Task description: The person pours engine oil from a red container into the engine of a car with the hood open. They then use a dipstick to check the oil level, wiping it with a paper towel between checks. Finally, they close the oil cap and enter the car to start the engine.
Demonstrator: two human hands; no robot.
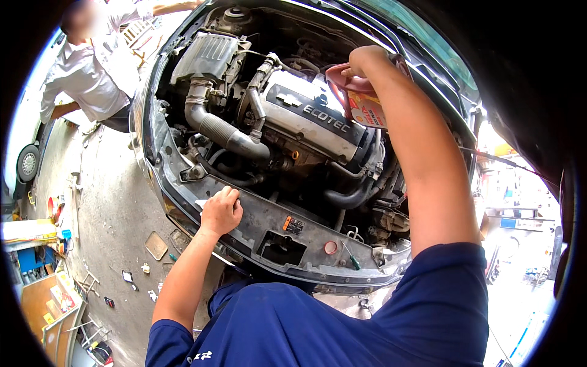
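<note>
My right hand (pixel 369 60) grips a red oil jug (pixel 365 109) with a colourful label. The jug is tilted, its mouth low over the oil filler (pixel 322 98) on the silver-and-black engine cover (pixel 312 116). I cannot make out a stream of oil. At the front of the engine bay, my left hand (pixel 221 213) rests closed on the black front panel (pixel 251 235). Something white (pixel 200 203) shows beside its fingers, too little to name. A round red cap (pixel 331 247) lies on the panel near a green-handled screwdriver (pixel 354 262).
The raised hood (pixel 520 73) hangs at the right, with a thin rod (pixel 501 160) below it. An air filter box (pixel 211 56) and intake hose (pixel 223 134) fill the bay's left. Another person (pixel 92 73) stands far left. Tools and a cardboard box (pixel 52 306) lie on the floor.
</note>
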